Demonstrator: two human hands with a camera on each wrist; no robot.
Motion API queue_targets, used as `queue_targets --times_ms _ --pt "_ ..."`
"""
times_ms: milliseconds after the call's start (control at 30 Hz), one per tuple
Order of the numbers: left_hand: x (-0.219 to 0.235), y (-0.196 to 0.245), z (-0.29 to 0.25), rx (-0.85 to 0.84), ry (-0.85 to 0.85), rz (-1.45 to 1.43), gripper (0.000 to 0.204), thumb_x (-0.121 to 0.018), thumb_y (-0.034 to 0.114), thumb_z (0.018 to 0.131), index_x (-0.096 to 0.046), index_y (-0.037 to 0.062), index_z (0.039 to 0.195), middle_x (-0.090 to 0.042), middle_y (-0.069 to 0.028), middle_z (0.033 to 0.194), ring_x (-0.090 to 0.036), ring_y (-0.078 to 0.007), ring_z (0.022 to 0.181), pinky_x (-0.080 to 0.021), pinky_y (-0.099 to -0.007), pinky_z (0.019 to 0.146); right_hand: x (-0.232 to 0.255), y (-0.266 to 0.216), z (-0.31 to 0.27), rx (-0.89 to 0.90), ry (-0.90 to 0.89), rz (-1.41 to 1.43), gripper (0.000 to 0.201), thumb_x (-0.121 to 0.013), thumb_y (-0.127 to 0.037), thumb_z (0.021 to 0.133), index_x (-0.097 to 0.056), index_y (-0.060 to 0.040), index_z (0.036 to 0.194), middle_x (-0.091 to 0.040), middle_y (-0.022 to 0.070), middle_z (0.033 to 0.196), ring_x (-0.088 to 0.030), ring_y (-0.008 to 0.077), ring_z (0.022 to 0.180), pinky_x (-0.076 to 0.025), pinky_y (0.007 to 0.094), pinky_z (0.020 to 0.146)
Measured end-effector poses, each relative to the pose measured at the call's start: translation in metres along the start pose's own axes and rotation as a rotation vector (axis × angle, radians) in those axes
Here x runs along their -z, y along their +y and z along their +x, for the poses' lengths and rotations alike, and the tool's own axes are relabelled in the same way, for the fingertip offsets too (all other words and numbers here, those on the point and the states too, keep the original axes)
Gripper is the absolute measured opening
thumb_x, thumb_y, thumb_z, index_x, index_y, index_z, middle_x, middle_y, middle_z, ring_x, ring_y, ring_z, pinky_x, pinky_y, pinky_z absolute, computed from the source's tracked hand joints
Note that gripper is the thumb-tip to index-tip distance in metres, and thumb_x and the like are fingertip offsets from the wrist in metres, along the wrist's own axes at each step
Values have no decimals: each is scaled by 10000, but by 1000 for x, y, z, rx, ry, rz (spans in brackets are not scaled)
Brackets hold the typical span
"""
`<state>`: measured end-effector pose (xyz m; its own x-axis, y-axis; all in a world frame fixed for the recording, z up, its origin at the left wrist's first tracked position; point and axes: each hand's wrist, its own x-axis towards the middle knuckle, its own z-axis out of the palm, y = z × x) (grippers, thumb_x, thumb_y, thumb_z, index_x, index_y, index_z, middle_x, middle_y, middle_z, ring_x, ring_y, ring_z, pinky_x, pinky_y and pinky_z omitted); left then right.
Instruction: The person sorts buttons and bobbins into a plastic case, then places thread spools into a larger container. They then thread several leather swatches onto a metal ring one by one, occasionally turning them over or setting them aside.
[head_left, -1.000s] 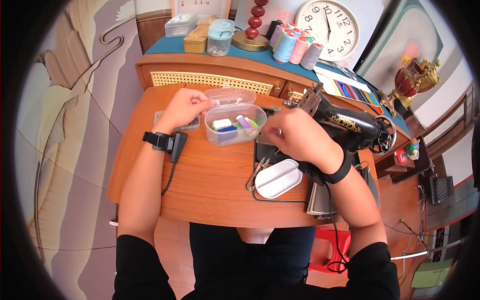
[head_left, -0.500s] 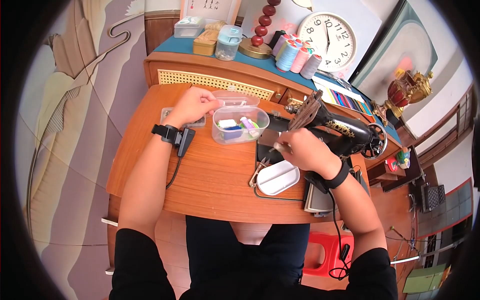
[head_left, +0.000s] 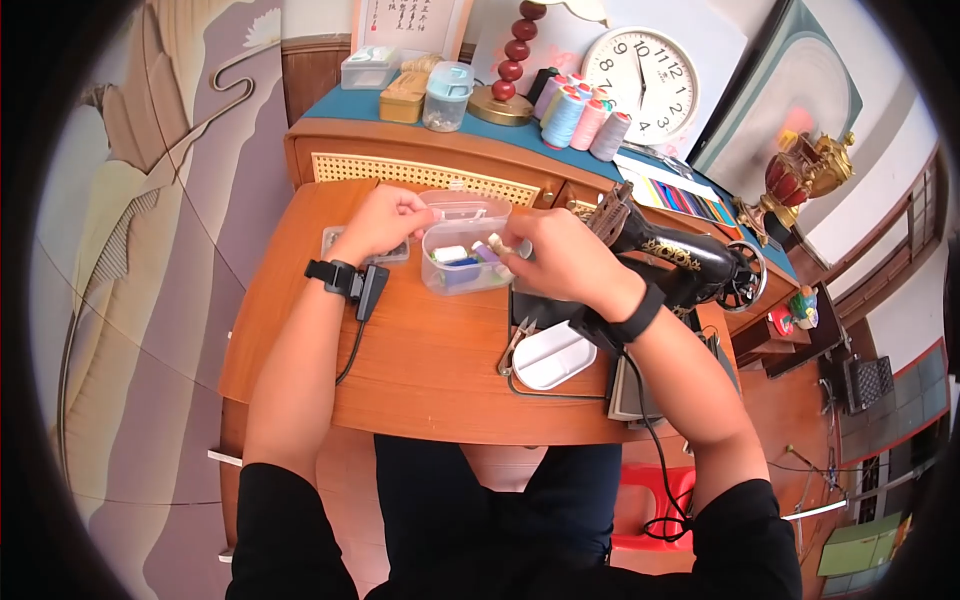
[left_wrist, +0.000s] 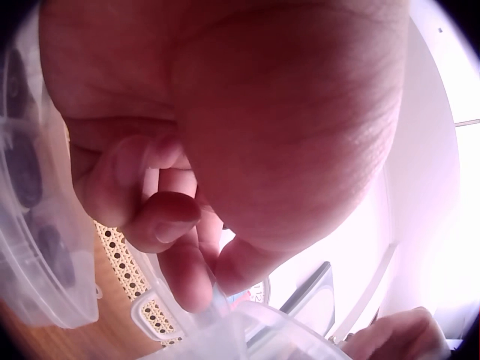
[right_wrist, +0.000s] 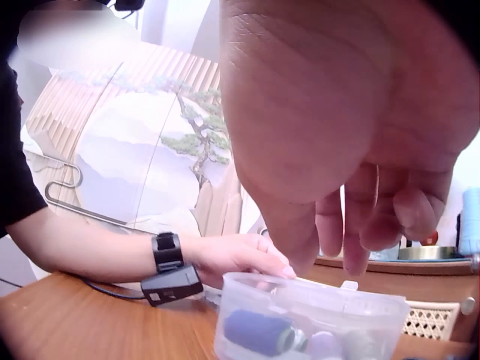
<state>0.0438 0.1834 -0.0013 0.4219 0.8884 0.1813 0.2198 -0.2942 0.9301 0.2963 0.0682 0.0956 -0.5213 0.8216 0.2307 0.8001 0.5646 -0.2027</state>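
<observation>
My left hand (head_left: 385,222) pinches the rim of a clear plastic box (head_left: 455,283) at its back left, thumb and index fingertip meeting on the plastic in the left wrist view. The lid (head_left: 470,203) stands opened behind. Inside lie a white thread spool (head_left: 449,254), a blue spool (right_wrist: 259,332) and a purple spool (head_left: 485,252). Over the box's right side is my right hand (head_left: 560,255), fingers pointing down. A small cream spool (head_left: 496,242) shows right at its fingertips. In the right wrist view the thumb and fingers stand apart, nothing visible between them.
A black sewing machine (head_left: 680,245) stands to the right. Nearer are a white divided tray (head_left: 553,356) and thread snips (head_left: 516,340). A flat clear case (head_left: 395,252) lies beneath the left wrist. On the back shelf are thread cones (head_left: 588,122) and a clock (head_left: 642,85).
My right hand has moved up and left from above the white tray to over the box, bringing a small pale item that now looks like the cream spool. The left hand keeps its place.
</observation>
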Motion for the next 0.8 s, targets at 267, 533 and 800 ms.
queue_targets --times_ms 267,533,800 --pt "0 0 1 -22 -14 0 247 -766 239 918 -729 3 856 -671 -2 683 -573 -41 602 -424 -214 557 20 -4 -81 129 -432 -20 566 -850 -166 713 -626 -13 1210 -652 173 1183 -616 385 1114 -513 445 958" --pt "0 7 -2 -15 2 54 242 -765 239 919 -725 13 843 -669 0 683 -577 -40 609 -421 -204 555 3 -4 -107 56 -478 -6 637 -833 -137 692 -523 -33 1239 -610 160 1165 -607 377 1114 -510 461 955" --pt "2 3 0 -13 -27 22 232 -762 230 921 -726 13 846 -673 6 687 -583 -36 610 -424 -201 552 40 -9 -74 185 -269 -8 591 -807 -195 684 -564 -28 1196 -623 182 1130 -616 390 1079 -531 469 889"
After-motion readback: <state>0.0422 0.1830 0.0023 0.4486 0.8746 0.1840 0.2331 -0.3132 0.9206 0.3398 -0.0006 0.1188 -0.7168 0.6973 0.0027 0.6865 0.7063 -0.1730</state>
